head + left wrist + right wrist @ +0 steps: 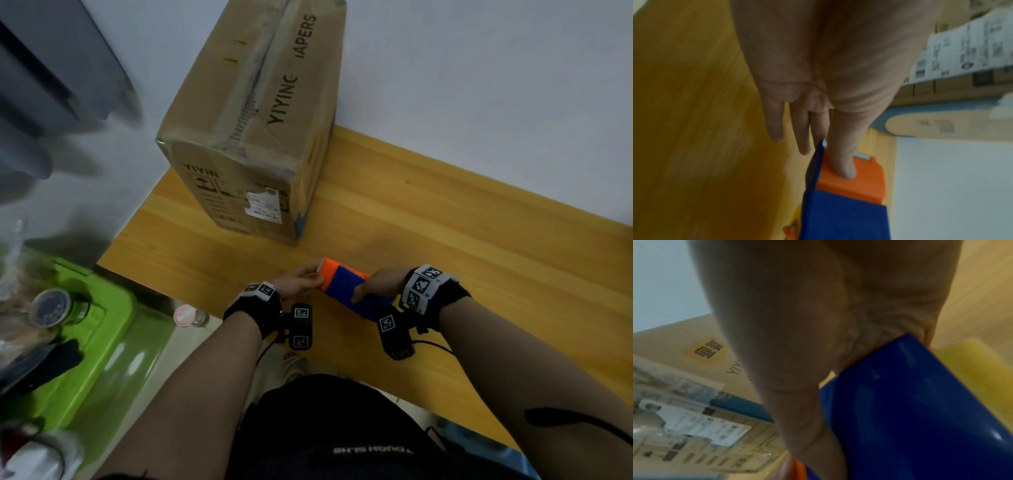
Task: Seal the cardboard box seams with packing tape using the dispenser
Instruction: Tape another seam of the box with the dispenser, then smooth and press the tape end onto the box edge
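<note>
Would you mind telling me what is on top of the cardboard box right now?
Nothing rests on the cardboard box. Its top shows only old worn tape along the centre seam and printed lettering. Whether the flaps beneath that tape are fully closed cannot be seen.

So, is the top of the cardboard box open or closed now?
Closed. In the head view the top flaps of the cardboard box lie flat and meet along the middle seam, which already carries old, worn tape.
</note>
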